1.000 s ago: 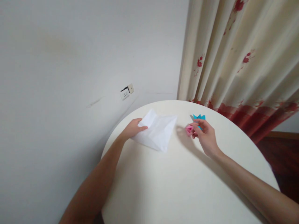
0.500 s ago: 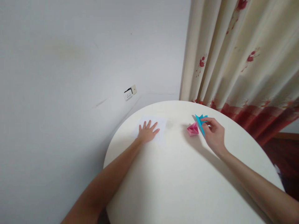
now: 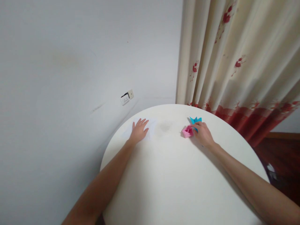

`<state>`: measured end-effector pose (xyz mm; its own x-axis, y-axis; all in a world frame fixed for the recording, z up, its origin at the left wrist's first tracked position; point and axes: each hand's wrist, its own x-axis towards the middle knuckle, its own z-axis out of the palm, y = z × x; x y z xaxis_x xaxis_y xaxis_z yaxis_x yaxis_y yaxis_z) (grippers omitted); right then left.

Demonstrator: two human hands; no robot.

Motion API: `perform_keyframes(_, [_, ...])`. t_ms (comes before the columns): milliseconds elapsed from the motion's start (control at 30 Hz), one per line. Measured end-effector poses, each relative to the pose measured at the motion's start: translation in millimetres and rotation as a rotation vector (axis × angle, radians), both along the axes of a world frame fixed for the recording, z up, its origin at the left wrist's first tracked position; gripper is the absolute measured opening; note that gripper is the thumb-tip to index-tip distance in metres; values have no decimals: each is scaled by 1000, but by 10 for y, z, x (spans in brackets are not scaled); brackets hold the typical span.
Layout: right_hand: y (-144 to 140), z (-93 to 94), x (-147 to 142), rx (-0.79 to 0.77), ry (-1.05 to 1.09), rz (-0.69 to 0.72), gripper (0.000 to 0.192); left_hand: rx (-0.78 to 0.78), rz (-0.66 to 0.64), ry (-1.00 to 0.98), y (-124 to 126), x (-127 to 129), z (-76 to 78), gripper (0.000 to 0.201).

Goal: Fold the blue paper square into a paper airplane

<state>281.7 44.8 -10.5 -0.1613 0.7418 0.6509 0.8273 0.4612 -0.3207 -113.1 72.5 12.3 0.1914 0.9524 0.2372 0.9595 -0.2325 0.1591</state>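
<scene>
My left hand lies with fingers spread on a thin white sheet of paper at the left of the round table. Over on the right, a pink folded-paper piece sits on the tabletop. The thumb and fingers of my right hand are closed at its right edge and seem to pinch it. Just behind, a blue folded-paper piece with pointed tips lies partly hidden by those fingers.
The round white table stands close to a pale wall with a socket. A cream and red curtain hangs behind its right side. A faint grey smudge marks the tabletop.
My right hand has left the blue folded paper and shifted left to the pink one. My left hand and the white sheet have slid slightly left. The view has turned a little right.
</scene>
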Motion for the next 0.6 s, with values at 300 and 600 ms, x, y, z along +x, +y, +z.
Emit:
perform_keyframes(300, [-223, 240, -291, 33, -142, 3, 21, 167, -393, -512, -639, 901, 104, 28])
perform_keyframes(600, [-554, 391, -709, 133, -56, 149, 17, 218, -476, -479, -815, 1065, 93, 7])
